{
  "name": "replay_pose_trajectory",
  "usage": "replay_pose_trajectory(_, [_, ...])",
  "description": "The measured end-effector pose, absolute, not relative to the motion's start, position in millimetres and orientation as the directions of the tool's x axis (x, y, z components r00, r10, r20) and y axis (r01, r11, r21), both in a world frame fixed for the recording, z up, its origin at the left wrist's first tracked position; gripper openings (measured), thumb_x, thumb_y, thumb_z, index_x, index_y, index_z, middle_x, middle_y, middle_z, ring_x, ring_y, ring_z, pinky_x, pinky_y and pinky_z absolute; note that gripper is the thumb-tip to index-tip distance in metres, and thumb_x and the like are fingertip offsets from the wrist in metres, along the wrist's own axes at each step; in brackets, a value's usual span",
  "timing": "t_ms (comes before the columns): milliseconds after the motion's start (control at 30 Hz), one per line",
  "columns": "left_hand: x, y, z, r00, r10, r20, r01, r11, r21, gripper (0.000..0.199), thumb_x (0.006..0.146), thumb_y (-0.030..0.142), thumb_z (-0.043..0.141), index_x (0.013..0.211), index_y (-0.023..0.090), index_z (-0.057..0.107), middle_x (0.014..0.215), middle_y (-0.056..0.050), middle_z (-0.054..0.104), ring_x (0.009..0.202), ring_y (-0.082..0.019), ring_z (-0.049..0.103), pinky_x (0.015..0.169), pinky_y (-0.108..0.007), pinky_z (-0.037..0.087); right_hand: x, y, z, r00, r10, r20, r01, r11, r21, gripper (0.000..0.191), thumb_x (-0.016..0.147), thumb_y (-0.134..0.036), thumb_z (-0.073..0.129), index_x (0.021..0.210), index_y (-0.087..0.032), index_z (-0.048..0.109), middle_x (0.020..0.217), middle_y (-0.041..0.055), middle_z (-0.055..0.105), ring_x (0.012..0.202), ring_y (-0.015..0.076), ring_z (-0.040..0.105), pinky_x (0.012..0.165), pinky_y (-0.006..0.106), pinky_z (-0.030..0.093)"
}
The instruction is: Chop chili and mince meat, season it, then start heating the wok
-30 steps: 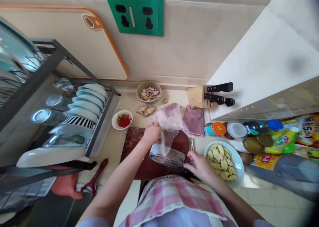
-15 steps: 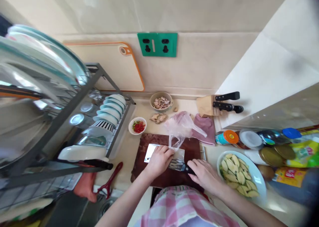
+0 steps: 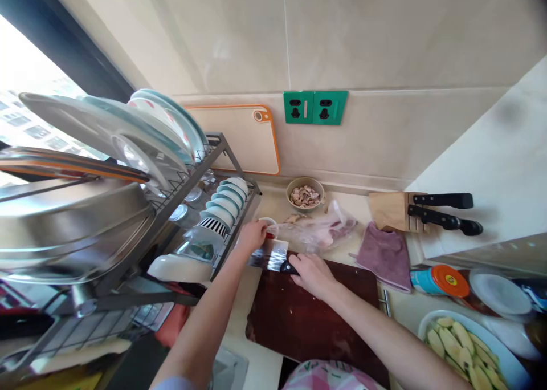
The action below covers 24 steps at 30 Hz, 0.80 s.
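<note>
Surveying one dark board [image 3: 316, 316], one apron [image 3: 327, 374] whose green lettering [image 3: 327, 365] we cannot read, and one cleaver [image 3: 276, 254], we clasp the cleaver's handle in our right hand [image 3: 314, 273], blade leftward at the board's far left corner. Our left hand [image 3: 253, 236] is at one white bowl [image 3: 272, 229]; its grasp we cannot tell.

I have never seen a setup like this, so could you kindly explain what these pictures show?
There is no machine here: these are a person's two bare hands, seen by one camera worn on the head, looking forward and down. The right hand grips a cleaver by its black handle; the left hand is at a small white bowl, its exact grip unclear. A dark red cutting board lies on the counter, with a plastic bag behind it. Farther right are a knife block, a purple cloth and a pale dish of slices.
</note>
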State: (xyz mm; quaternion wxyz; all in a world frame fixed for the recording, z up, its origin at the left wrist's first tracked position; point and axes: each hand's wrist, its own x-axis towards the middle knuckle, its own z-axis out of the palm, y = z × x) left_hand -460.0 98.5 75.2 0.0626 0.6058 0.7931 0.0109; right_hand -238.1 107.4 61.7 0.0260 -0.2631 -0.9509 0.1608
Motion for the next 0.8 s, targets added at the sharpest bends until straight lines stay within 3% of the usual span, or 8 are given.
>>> replay_pose_trajectory(167, [-465.7, 118.6, 69.6, -0.247, 0.964, -0.102, 0.958, 0.258, 0.121, 0.021, 0.083, 0.019, 0.043, 0.087, 0.017, 0.064, 0.091, -0.009, 0.066, 0.087, -0.021, 0.060, 0.077, -0.030, 0.042, -178.9, 96.6, 49.3, -0.865, 0.494, -0.084, 0.487, 0.789, -0.374, 0.018, 0.076, -0.025, 0.063, 0.092, -0.022, 0.054, 0.088, 0.0028, 0.061, 0.080, 0.0194, 0.057, 0.073, 0.030, 0.039])
replay_pose_trajectory(300, [-426.9, 135.8, 68.8, -0.190, 0.981, -0.038, 0.896, 0.189, 0.402, 0.027, 0.086, 0.024, 0.040, 0.098, 0.017, 0.063, 0.095, -0.008, 0.068, 0.086, -0.019, 0.060, 0.077, -0.027, 0.043, -92.4, 71.8, 26.9, -0.794, 0.586, -0.162, 0.588, 0.673, -0.450, 0.018, 0.076, -0.019, 0.061, 0.093, -0.024, 0.055, 0.088, 0.0014, 0.061, 0.084, 0.0198, 0.056, 0.075, 0.031, 0.041])
replay_pose_trajectory(400, [-390.5, 156.9, 66.8, -0.155, 0.982, -0.110, 0.809, 0.190, 0.556, 0.035, 0.089, 0.035, 0.036, 0.103, 0.016, 0.061, 0.096, -0.008, 0.068, 0.087, -0.019, 0.061, 0.076, -0.027, 0.044, -46.2, 53.4, 5.0, -0.732, 0.652, -0.197, 0.660, 0.607, -0.442, 0.021, 0.075, -0.012, 0.058, 0.092, -0.023, 0.057, 0.088, 0.0018, 0.061, 0.084, 0.0203, 0.056, 0.074, 0.032, 0.042])
replay_pose_trajectory(500, [-361.5, 175.2, 61.9, -0.160, 0.968, -0.192, 0.845, 0.235, 0.480, 0.044, 0.091, 0.038, 0.028, 0.106, 0.014, 0.061, 0.100, -0.013, 0.067, 0.094, -0.022, 0.060, 0.081, -0.031, 0.043, -26.0, 43.6, -12.3, -0.702, 0.689, -0.180, 0.686, 0.587, -0.431, 0.025, 0.073, -0.007, 0.057, 0.092, -0.023, 0.058, 0.089, 0.0023, 0.061, 0.085, 0.0213, 0.056, 0.076, 0.034, 0.043])
replay_pose_trajectory(567, [-348.3, 177.3, 56.9, -0.104, 0.964, -0.245, 0.890, 0.200, 0.410, 0.044, 0.091, 0.036, 0.028, 0.096, 0.014, 0.066, 0.093, -0.013, 0.068, 0.091, -0.023, 0.061, 0.080, -0.032, 0.043, -23.7, 45.1, -16.2, -0.691, 0.704, -0.165, 0.682, 0.559, -0.471, 0.024, 0.073, -0.010, 0.060, 0.092, -0.024, 0.059, 0.089, 0.0020, 0.061, 0.086, 0.0218, 0.056, 0.077, 0.035, 0.044])
replay_pose_trajectory(700, [-328.5, 152.8, 48.5, 0.054, 0.930, -0.362, 0.927, 0.089, 0.365, 0.015, 0.070, 0.029, 0.062, 0.078, 0.018, 0.069, 0.085, -0.009, 0.065, 0.083, -0.023, 0.061, 0.076, -0.031, 0.045, -43.9, 79.6, -4.3, -0.591, 0.802, -0.085, 0.609, 0.374, -0.700, 0.033, 0.076, -0.033, 0.065, 0.106, -0.024, 0.055, 0.097, 0.0047, 0.060, 0.088, 0.0210, 0.057, 0.077, 0.034, 0.046])
replay_pose_trajectory(800, [-312.4, 128.8, 51.8, 0.030, 0.956, -0.293, 0.981, 0.027, 0.190, 0.029, 0.064, 0.015, 0.063, 0.092, 0.020, 0.066, 0.100, -0.012, 0.059, 0.093, -0.027, 0.057, 0.078, -0.038, 0.045, -84.5, 132.8, 10.1, -0.322, 0.947, -0.015, 0.517, 0.163, -0.840, 0.062, 0.074, -0.046, 0.062, 0.126, -0.020, 0.039, 0.107, 0.0104, 0.057, 0.089, 0.0220, 0.057, 0.077, 0.036, 0.047])
